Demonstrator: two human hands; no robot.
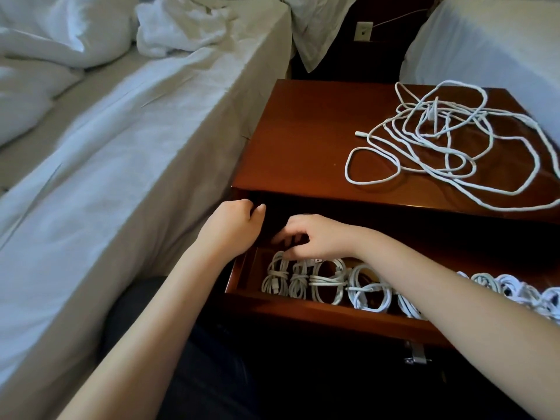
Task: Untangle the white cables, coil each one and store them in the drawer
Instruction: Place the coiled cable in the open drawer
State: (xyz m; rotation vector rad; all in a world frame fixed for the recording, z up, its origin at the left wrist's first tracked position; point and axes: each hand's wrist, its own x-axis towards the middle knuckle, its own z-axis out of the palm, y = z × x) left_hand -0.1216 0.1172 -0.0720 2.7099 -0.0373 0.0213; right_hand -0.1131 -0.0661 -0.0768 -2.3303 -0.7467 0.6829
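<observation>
A loose tangle of white cables point(439, 137) lies on the right part of the top of the reddish wooden nightstand point(303, 131). In its open drawer point(303, 307), in front, coiled white cables point(327, 281) sit in a row along the front wall. A white-sheeted bed point(106, 165) stands left of it.

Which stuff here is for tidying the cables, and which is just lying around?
For the job: tangled cables, coiled cables, drawer, left hand, right hand.

Just lying about: bed, pillow, wall socket.
</observation>
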